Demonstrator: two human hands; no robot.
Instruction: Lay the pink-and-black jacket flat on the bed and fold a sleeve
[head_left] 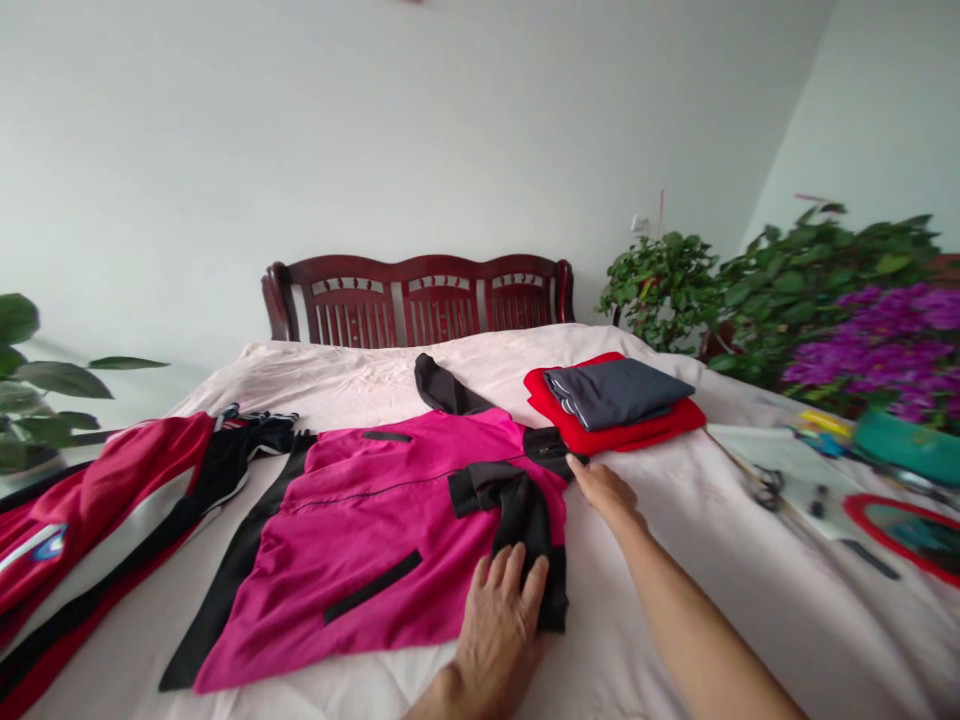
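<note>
A magenta jacket point(360, 540) with black sleeves lies spread on the bed, its front zip up and its collar point(546, 448) to the right. The near sleeve point(517, 505) is folded across the chest, while the far sleeve point(450, 385) sticks out towards the headboard. My left hand point(501, 612) rests palm down on the near sleeve by the shoulder, fingers spread. At the collar's edge my right hand point(606, 490) is closed in a pinch on the black fabric; the fingers under it are partly hidden.
Beyond the collar sit folded red clothes point(652, 428) with a folded dark grey garment point(626, 390) on top. A red, white and black tracksuit garment point(142, 500) lies at left. Potted plants point(660, 285), purple flowers point(885, 340) and a red-rimmed mirror point(862, 510) stand at right.
</note>
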